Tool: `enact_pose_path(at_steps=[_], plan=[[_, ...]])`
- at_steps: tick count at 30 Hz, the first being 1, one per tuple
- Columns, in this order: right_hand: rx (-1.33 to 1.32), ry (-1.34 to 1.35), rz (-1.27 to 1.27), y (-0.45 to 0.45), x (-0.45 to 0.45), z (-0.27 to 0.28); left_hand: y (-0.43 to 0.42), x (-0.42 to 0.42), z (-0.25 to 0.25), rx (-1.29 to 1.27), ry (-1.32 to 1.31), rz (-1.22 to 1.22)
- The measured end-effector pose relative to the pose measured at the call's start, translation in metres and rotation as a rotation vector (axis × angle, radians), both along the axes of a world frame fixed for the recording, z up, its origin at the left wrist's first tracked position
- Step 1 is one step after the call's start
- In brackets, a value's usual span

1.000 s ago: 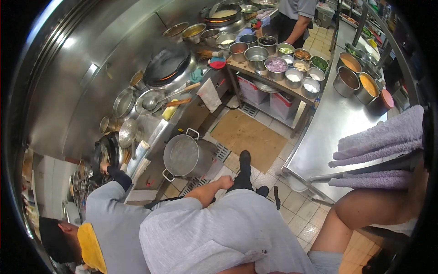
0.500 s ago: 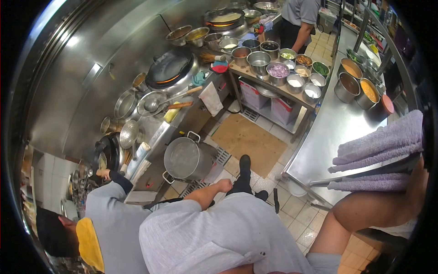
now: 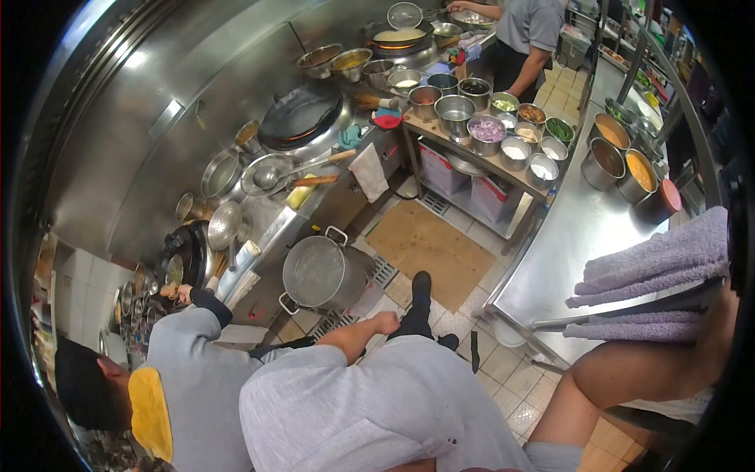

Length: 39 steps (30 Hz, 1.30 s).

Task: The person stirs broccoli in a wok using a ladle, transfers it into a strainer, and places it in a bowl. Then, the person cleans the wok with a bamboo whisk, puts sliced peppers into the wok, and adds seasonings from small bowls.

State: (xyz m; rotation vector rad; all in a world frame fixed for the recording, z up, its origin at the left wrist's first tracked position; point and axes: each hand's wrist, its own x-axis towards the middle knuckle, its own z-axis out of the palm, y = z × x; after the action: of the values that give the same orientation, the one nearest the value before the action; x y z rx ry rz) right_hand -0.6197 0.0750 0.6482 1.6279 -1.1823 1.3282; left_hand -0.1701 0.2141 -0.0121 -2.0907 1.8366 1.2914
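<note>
Hanging over the floor in front of my grey shirt, my left hand (image 3: 385, 322) is closed in a fist, and no object shows in it. The big steel pot (image 3: 314, 272) with two handles stands to its left, apart from it. My right hand (image 3: 724, 303) is at the far right edge, beside purple towels (image 3: 653, 259) draped over a bar. Its fingers are hidden, so its grip cannot be made out.
A co-worker (image 3: 189, 370) on my left reaches to a wok (image 3: 186, 256). Another person (image 3: 531, 35) stands at the back. Seasoning bowls fill a low table (image 3: 440, 130). A steel counter (image 3: 550, 252) is on the right, cardboard (image 3: 429, 244) on the floor.
The view has shifted slightly. The person at the back now reaches an arm toward the bowls by the far wok, where a strainer has appeared. My left hand stays closed.
</note>
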Motion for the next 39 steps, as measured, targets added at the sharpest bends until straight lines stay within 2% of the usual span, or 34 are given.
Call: enact_pose_path(at_steps=[13, 18, 24, 26, 39], plan=[[0.022, -0.024, -0.016, 0.009, 0.002, -0.001, -0.001, -0.003, -0.001, -0.016, 0.015, -0.004], [0.023, -0.021, -0.020, 0.009, 0.002, -0.001, -0.004, -0.009, 0.016, -0.053, 0.002, -0.006], [0.026, -0.019, -0.023, 0.010, 0.002, -0.002, -0.001, -0.004, -0.012, -0.094, -0.009, 0.013], [0.029, -0.021, -0.022, 0.009, 0.002, -0.001, -0.005, -0.003, -0.012, -0.022, 0.000, -0.018], [0.029, 0.012, -0.001, 0.007, -0.001, 0.002, -0.007, -0.009, 0.004, -0.030, 0.038, -0.011]])
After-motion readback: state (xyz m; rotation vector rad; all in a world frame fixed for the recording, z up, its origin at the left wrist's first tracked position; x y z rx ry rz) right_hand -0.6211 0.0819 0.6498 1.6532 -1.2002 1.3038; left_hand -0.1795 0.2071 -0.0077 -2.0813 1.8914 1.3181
